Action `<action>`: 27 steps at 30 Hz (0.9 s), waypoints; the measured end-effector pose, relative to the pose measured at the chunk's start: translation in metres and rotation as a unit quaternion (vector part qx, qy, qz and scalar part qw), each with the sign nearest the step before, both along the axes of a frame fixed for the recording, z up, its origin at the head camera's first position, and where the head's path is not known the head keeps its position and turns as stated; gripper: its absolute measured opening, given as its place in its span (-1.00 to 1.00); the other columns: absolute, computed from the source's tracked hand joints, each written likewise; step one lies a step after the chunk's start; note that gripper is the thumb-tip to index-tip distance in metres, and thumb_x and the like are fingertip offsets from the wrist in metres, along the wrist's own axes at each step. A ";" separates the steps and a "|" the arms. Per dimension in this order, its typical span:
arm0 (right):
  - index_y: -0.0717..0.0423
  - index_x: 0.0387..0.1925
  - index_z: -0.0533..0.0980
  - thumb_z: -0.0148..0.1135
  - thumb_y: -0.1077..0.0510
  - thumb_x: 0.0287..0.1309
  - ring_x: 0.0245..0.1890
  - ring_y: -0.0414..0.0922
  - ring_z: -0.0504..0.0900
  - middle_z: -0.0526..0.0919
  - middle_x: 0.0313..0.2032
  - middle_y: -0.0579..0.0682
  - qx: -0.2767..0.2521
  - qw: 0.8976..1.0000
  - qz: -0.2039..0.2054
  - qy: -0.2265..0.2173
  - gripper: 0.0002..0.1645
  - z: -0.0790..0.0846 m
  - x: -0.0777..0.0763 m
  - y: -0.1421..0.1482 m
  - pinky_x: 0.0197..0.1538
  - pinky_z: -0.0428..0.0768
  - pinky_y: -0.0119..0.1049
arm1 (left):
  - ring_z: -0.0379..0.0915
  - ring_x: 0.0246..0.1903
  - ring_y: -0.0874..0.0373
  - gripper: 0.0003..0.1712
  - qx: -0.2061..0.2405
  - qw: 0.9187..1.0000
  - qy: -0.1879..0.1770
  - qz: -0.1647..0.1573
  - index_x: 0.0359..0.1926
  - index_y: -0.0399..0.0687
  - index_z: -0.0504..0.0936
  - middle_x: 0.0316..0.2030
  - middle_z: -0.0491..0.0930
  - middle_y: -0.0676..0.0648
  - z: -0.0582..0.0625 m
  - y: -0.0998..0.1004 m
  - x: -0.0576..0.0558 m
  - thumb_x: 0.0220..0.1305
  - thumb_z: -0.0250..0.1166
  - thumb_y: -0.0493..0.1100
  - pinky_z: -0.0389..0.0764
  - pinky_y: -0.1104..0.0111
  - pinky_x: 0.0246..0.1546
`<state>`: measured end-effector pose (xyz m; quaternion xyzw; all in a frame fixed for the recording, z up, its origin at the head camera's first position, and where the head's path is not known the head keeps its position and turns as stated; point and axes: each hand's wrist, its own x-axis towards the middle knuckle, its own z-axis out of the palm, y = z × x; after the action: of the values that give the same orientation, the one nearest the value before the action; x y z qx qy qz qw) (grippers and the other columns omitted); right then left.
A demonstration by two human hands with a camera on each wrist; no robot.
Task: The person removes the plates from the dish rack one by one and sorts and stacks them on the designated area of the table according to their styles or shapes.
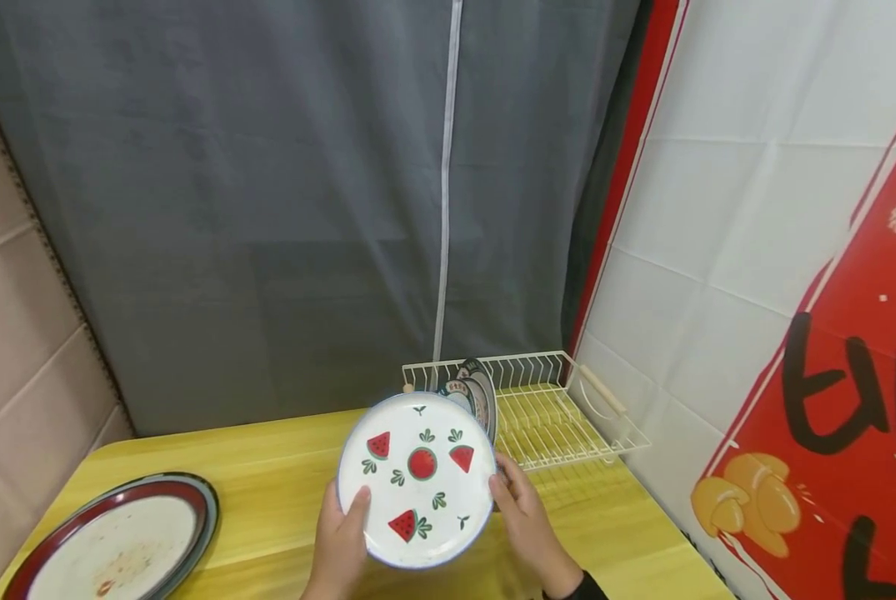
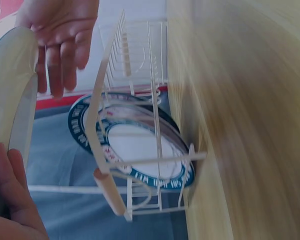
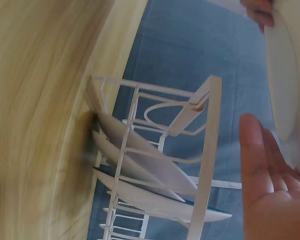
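Note:
A white plate (image 1: 448, 492) with a watermelon print and thin blue rim is tilted up in the head view, its face toward me. My left hand (image 1: 340, 533) pinches its lower left edge, thumb over the face; the fingers (image 2: 11, 172) press the back. At the right edge is my right hand (image 1: 526, 525), its thumb at the rim. The right wrist view shows that hand's fingers (image 3: 255, 155) straight, with a gap beside the plate's back. Behind the plate stands a white wire dish rack (image 1: 568, 425) holding patterned plates (image 1: 483, 392) on edge.
Large oval dishes (image 1: 207, 517), one with a maroon rim and stained white middle, lie stacked at the table's left. The yellow wooden table (image 1: 275, 467) meets a grey curtain (image 1: 267, 250) behind. A white and red printed wall covering (image 1: 643, 333) runs along the right.

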<state>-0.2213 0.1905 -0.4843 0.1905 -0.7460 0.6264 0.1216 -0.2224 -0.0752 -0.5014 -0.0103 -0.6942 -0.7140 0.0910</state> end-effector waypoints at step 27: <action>0.27 0.06 0.75 0.47 0.32 0.41 0.22 0.30 0.70 0.84 0.08 0.24 0.344 0.869 -0.312 0.168 -0.77 -0.029 -0.025 0.040 0.47 0.52 0.47 | 0.19 0.58 -0.47 -0.18 0.034 0.918 -0.244 0.311 0.82 -0.30 -0.11 0.72 0.09 -0.55 0.010 -0.167 0.014 0.83 -0.07 -0.03 0.30 0.04 0.74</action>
<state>-0.2461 0.2305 -0.5129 0.0804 -0.9032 0.2177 0.3610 -0.2087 -0.2425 -0.4916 0.3843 -0.6385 -0.6527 0.1365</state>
